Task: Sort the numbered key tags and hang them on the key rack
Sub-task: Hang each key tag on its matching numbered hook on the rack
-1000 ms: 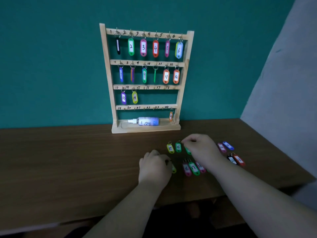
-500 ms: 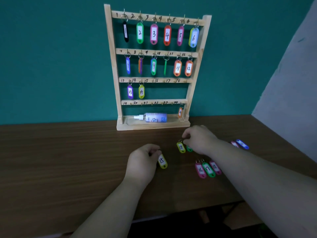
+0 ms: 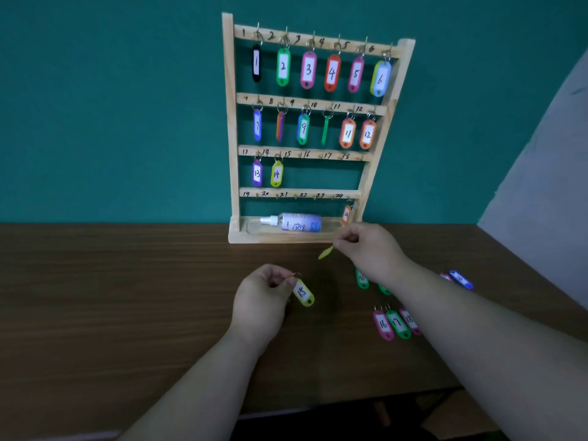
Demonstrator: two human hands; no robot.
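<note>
Each hand pinches a yellow tag above the table, the left hand by tag 15's ring, the right hand on another tag; light, stiff plastic, I'd guess, best held by the ring.

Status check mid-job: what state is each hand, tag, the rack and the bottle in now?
Left hand, pinching the ring of tag 15.
Tag 15, yellow, hanging tilted.
Right hand, pinching a second yellow tag.
Second yellow tag, edge-on, number unreadable.
Rack, upright; hooks 1 to 14 and 24 filled, 15 to 23 bare.
Tags 16, 17, 18, lying side by side on the table.
Bottle, lying on its side in the rack's base.
</note>
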